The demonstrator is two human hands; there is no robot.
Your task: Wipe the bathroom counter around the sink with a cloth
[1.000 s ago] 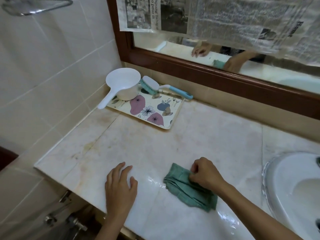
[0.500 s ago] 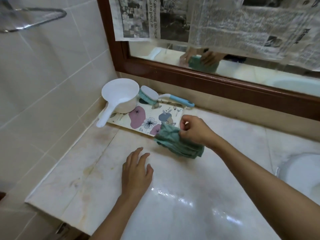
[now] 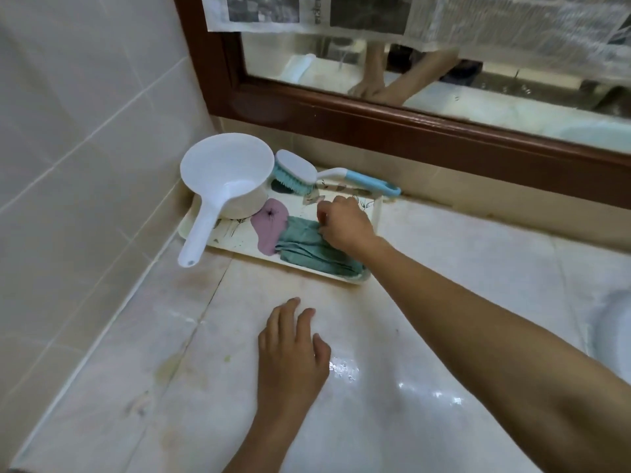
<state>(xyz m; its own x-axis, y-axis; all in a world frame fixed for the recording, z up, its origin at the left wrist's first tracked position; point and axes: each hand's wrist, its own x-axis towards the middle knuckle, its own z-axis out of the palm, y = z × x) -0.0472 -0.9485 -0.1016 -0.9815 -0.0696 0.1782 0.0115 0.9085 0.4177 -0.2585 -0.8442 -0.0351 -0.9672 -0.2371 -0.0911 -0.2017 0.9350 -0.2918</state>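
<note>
Pinching the green cloth (image 3: 309,249) on the floral tray (image 3: 235,233) at frame centre — right hand (image 3: 345,225), fingers closed on it. Left hand (image 3: 290,356) flat, fingers spread, on the wet marble counter (image 3: 426,421) — lower centre.

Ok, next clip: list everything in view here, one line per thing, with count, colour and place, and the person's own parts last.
water dipper: one, white, back left corner, bowl on the tray, handle sticking out over the tray's front edge
scrub brush: one, white with blue bristles and grip, along the tray's back edge
tray: one, cream with floral print, back left of the counter
cloth: one, green, bunched on the tray
counter: one, pale marble, wet sheen near the front
sink: one, white, right edge, partly cut off
mirror: one, brown wooden frame, on the back wall
newspaper: several sheets, covering the upper mirror
left hand: flat on the counter, front centre
right hand: on the cloth, over the tray
</note>
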